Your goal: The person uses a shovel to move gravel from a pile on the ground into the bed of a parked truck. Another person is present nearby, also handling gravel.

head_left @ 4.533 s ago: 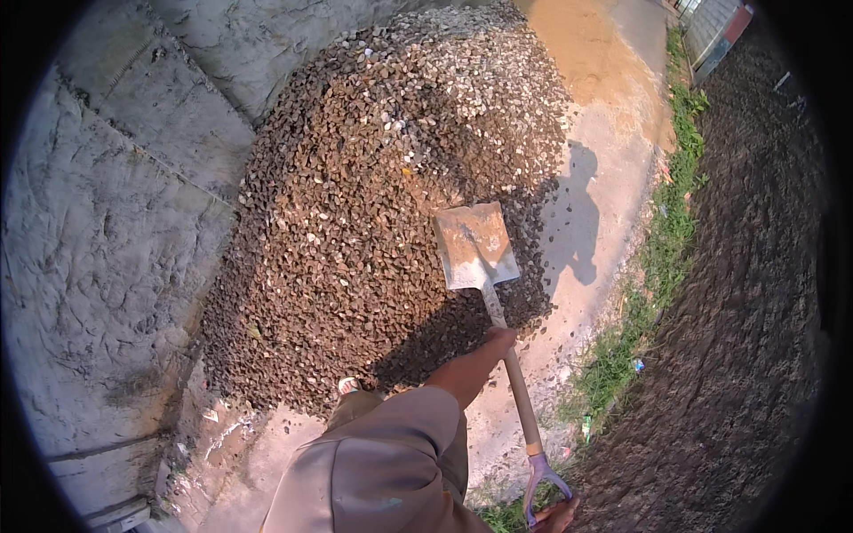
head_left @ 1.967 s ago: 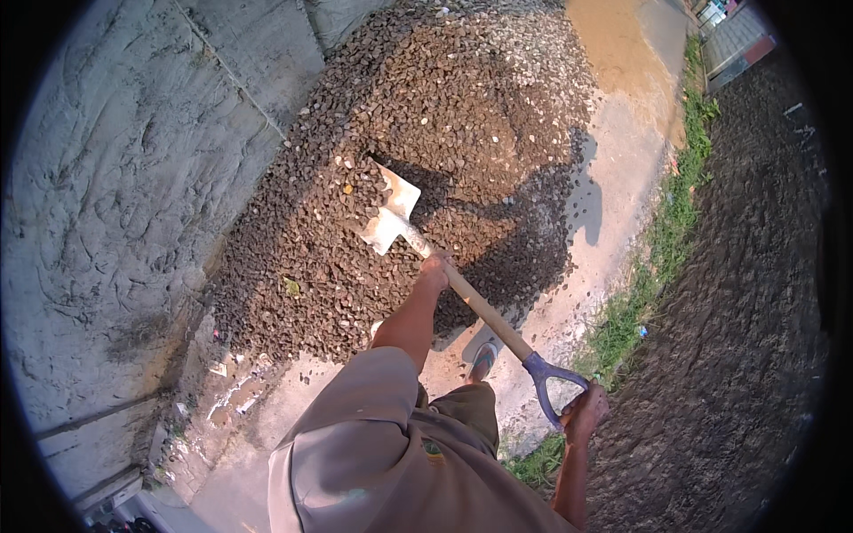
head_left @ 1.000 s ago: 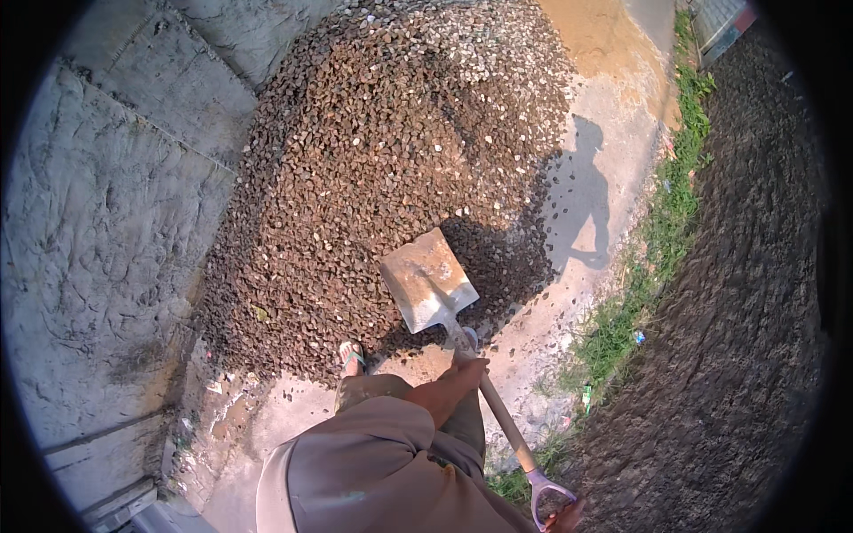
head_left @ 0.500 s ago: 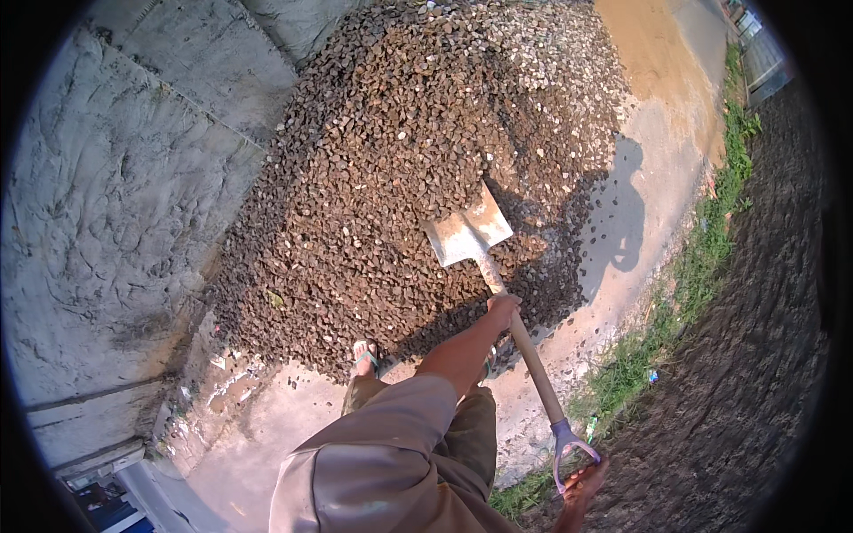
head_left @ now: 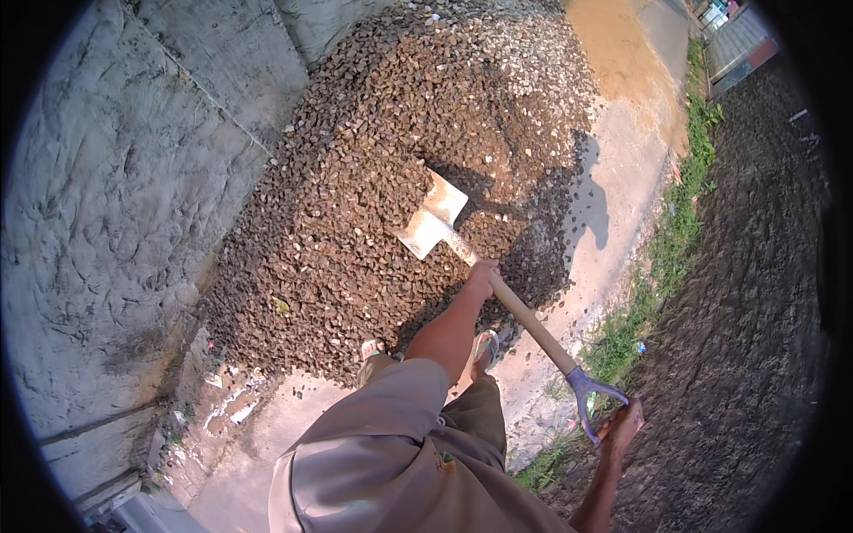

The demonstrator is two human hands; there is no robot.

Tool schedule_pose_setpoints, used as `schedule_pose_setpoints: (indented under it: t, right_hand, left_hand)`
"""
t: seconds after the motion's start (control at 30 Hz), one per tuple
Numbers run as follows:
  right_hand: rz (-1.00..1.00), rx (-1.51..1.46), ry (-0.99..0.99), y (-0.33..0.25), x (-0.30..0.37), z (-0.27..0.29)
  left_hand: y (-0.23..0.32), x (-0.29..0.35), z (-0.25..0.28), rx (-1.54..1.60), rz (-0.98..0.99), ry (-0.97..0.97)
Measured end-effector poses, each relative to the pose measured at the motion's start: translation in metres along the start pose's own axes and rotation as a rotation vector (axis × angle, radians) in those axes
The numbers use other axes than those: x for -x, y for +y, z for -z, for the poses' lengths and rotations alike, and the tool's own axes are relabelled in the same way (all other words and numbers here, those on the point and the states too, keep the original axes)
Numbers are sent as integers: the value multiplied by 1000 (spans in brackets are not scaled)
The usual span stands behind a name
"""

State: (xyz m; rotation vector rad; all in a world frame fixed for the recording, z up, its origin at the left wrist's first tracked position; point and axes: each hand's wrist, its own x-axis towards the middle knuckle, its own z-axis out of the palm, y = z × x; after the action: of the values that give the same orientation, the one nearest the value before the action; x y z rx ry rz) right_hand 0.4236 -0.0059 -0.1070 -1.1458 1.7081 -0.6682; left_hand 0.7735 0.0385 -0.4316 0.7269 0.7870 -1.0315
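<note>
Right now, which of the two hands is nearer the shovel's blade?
The left hand, gripping the wooden shaft near the metal blade; the right hand holds the purple D-shaped grip at the shaft's far end.

Gravel (head_left: 355,213) lies ahead, wall (head_left: 133,195) left of it, path (head_left: 622,164) right, grass (head_left: 671,253) beyond path; shovel (head_left: 514,302) slants back rightward, blade (head_left: 438,213) over or in gravel, unclear which; left hand (head_left: 482,277) on shaft (head_left: 540,334), right hand (head_left: 624,423) at grip (head_left: 580,382)

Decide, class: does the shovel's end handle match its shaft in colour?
No, the end handle is purple, while the shaft is pale brown.
</note>
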Motion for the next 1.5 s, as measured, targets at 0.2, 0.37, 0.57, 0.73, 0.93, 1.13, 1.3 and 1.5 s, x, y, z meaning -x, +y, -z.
schedule_pose_setpoints:
  t: [0.2, 0.37, 0.57, 0.73, 0.93, 1.13, 1.3, 1.5]
  right_hand:
    - [-18, 32, -47, 36, 110, -23]
    - [111, 43, -224, 58, 192, -50]
    - [975, 339, -574, 80, 237, -91]
    - [698, 224, -695, 88, 226, -86]
    - [-38, -72, -424, 183, 117, 26]
    - [-536, -57, 170, 260, 76, 249]
    - [-604, 41, 665, 275, 59, 325]
    - [-650, -79, 293, 242, -4, 167]
  left_hand:
    - [59, 62, 118, -2, -47, 40]
    - [124, 127, 220, 133, -29, 105]
    - [222, 196, 348, 504, -167, -254]
    - [222, 248, 355, 351, -312, -193]
    - [83, 211, 292, -100, -256, 245]
    - [-225, 122, 248, -334, 172, 268]
    - [-399, 92, 197, -544, 398, 324]
    - [-268, -21, 163, -457, 229, 337]
